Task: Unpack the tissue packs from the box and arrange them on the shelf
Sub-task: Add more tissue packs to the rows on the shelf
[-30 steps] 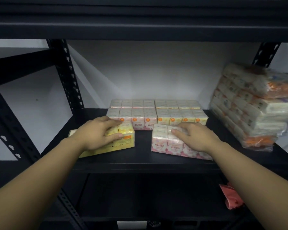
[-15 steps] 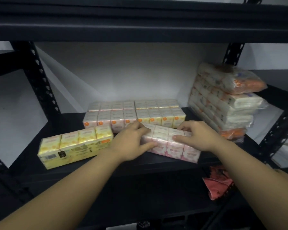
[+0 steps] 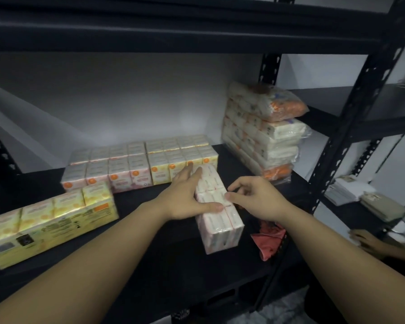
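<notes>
Near the shelf [image 3: 136, 258] front edge, the pink tissue pack [image 3: 216, 209] now lies turned end-on to the rear row [image 3: 138, 167]. Left hand [image 3: 185, 197] presses flat against it; right hand [image 3: 255, 199] pinches its side. Alignment judged underway; yellow pack [image 3: 49, 223] waits released at left.

Storeroom or stockroom. Black boltless steel shelving [image 3: 351, 127] with slotted uprights stands against a bare white wall [image 3: 126, 101]. Shrink-wrapped multipacks of tissues [image 3: 136, 164] sit in rows on the shelf, and bagged tissue bundles [image 3: 264, 132] are stacked beside them, as bulk stock.
</notes>
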`<action>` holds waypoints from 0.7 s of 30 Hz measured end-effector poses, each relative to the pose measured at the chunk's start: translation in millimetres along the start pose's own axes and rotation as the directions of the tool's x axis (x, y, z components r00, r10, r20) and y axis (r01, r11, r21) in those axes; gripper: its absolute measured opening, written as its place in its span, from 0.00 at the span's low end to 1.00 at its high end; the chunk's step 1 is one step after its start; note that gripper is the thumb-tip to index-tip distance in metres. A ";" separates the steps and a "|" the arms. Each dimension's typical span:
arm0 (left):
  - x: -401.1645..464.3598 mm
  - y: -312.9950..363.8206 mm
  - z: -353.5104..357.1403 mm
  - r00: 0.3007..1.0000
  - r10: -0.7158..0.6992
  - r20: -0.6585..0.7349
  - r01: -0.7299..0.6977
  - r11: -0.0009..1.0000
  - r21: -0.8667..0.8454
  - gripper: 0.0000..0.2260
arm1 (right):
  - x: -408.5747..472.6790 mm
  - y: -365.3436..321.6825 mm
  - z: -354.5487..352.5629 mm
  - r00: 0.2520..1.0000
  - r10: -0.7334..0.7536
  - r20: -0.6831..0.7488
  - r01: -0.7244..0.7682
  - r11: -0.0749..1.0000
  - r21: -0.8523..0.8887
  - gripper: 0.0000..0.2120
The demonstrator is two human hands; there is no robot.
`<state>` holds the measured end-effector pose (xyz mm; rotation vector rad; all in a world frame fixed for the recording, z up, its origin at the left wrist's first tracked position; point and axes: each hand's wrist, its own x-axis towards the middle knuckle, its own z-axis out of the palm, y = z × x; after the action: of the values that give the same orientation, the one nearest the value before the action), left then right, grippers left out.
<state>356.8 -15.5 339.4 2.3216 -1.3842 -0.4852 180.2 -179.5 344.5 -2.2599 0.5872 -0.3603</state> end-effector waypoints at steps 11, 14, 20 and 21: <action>-18.5 -1.8 33.1 0.970 -0.073 -0.233 -0.009 0.943 -0.333 0.61 | 67.9 -30.8 28.7 0.976 -0.208 0.067 0.215 0.970 -0.115 0.22; -29.0 -3.4 28.5 0.974 -0.100 -0.201 0.022 0.933 -0.358 0.60 | 74.8 -29.9 32.7 0.976 -0.170 0.133 0.183 0.978 -0.098 0.21; -46.3 -21.0 -7.7 0.963 -0.237 -0.125 0.215 0.962 -0.167 0.64 | 64.9 -6.0 18.1 0.997 -0.074 0.005 0.073 0.959 -0.275 0.29; -47.6 -23.0 -15.4 0.962 -0.248 -0.114 0.232 0.963 -0.136 0.63 | 59.7 -5.4 16.2 0.996 -0.090 -0.018 0.079 0.941 -0.328 0.29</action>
<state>360.0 39.1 345.7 2.3851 -0.9899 -0.4644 239.7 -197.1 342.2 -2.6095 0.6044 -0.3644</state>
